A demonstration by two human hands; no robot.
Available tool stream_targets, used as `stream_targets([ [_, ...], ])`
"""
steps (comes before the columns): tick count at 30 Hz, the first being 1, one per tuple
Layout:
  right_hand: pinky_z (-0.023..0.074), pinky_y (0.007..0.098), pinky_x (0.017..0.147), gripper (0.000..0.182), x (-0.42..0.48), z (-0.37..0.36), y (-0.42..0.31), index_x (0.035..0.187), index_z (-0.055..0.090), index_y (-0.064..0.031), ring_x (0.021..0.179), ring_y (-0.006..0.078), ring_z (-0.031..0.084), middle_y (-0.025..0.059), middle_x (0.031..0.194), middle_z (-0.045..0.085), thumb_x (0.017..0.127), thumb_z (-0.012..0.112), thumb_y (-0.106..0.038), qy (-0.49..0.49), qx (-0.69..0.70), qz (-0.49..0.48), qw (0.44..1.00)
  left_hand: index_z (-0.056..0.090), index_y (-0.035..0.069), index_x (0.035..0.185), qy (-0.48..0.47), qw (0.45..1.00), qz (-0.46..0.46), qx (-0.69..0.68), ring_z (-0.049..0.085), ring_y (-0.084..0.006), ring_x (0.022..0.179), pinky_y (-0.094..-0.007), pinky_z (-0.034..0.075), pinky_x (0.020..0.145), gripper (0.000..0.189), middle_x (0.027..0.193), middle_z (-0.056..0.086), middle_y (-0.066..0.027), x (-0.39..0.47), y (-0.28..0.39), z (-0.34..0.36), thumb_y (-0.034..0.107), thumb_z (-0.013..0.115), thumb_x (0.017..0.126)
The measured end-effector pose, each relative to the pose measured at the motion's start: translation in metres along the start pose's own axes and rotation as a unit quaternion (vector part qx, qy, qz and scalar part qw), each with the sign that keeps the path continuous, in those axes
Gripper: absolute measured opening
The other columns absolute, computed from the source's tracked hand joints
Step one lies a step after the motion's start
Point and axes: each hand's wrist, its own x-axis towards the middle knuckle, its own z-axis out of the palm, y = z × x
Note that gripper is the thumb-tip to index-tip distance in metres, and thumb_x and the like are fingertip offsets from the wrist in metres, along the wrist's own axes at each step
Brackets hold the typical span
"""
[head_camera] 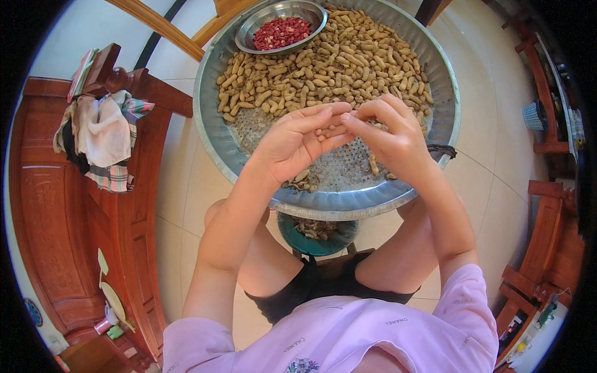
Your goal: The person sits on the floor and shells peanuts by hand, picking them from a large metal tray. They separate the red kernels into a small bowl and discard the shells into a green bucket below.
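My left hand is cupped, palm up, over the near part of a large round metal basin. Several small pale peanut kernels rest in its palm and against the fingers. My right hand meets the left fingertips, its thumb and fingers bent together; whether something is pinched there is hidden. Unshelled peanuts cover the far side of the basin. At the basin's back left stands a steel bowl of red-skinned kernels. Broken shells lie in a small heap below my left hand.
Under the basin's near edge, between my knees, is a green tub holding shells. Wooden furniture with draped cloths stands at left. More wooden furniture and a blue basket are at right, beyond the tiled floor.
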Motion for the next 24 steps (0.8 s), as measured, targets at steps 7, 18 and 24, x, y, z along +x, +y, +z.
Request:
stream_targets([
  [7, 0.0414, 0.0246, 0.058, 0.018, 0.001, -0.004, -0.003, 0.087, 0.064, -0.0050, 0.066, 0.0148, 0.053, 0.0033, 0.076, 0.056, 0.069, 0.061, -0.006, 0.068, 0.151, 0.189, 0.968, 0.047, -0.007, 0.111, 0.002, 0.999, -0.011, 0.036, 0.054, -0.0203, 0.098, -0.0323, 0.045, 0.086, 0.030, 0.107, 0.054, -0.0165, -0.001, -0.001, 0.001, 0.013, 0.042, 0.089],
  [18, 0.0401, 0.0189, 0.057, 0.017, -0.003, -0.002, 0.002, 0.092, 0.065, -0.0010, 0.064, 0.0053, 0.049, 0.0017, 0.077, 0.062, 0.077, 0.063, -0.011, -0.015, 0.547, 0.430, 0.718, 0.063, -0.001, 0.086, 0.103, 0.958, 0.073, 0.258, 0.044, -0.0030, 0.054, -0.0156, 0.029, 0.043, 0.014, 0.072, 0.059, -0.0027, -0.009, 0.002, 0.011, 0.009, 0.063, 0.077],
  [24, 0.0416, 0.0181, 0.054, 0.017, -0.004, 0.003, 0.002, 0.091, 0.064, 0.0003, 0.064, 0.0053, 0.051, 0.0026, 0.074, 0.062, 0.077, 0.063, -0.009, -0.022, 0.544, 0.427, 0.722, 0.063, -0.001, 0.086, 0.116, 0.938, 0.087, 0.315, 0.047, -0.0029, 0.054, -0.0146, 0.030, 0.043, 0.015, 0.072, 0.060, -0.0032, -0.009, -0.002, 0.009, 0.007, 0.066, 0.073],
])
